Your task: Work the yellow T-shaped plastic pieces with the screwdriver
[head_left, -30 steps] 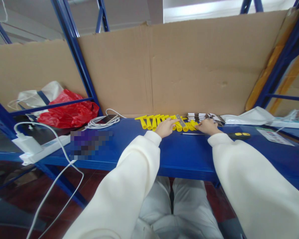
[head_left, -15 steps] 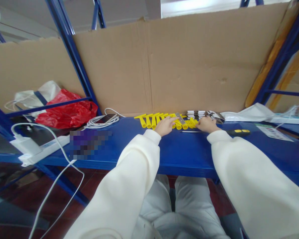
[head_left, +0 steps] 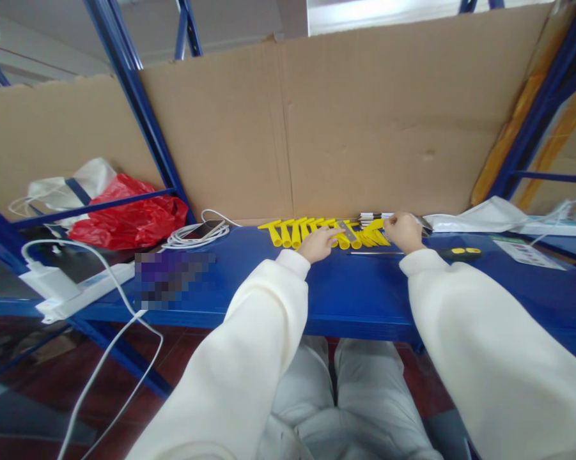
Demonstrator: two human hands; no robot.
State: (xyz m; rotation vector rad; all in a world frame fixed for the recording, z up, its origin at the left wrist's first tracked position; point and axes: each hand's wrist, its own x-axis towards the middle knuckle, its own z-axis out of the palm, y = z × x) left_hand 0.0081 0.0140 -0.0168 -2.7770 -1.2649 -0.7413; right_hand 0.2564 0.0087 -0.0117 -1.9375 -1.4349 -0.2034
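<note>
Several yellow T-shaped plastic pieces (head_left: 286, 234) with round tube ends lie in a row along the back of the blue shelf. My left hand (head_left: 318, 244) is over the right part of this row, its fingertips closed at a yellow piece beside a flat grey metal plate (head_left: 349, 232). Smaller flat yellow pieces (head_left: 374, 235) lie in a pile between my hands. My right hand (head_left: 405, 231) is curled just right of that pile; whatever its fingers hold is hidden. Behind it shows part of a black-and-white stack (head_left: 368, 217). A screwdriver (head_left: 460, 253) lies partly behind my right wrist.
A coiled white cable (head_left: 192, 236), a red plastic bag (head_left: 129, 211) and a white power strip (head_left: 86, 291) are to the left. White packaging (head_left: 484, 217) and a printed sheet (head_left: 527, 254) lie right. A cardboard wall (head_left: 364, 121) closes the back.
My right hand has risen slightly up and away from the small yellow pile, uncovering more of it and covering more of the black-and-white stack. My left hand has stayed nearly still.
</note>
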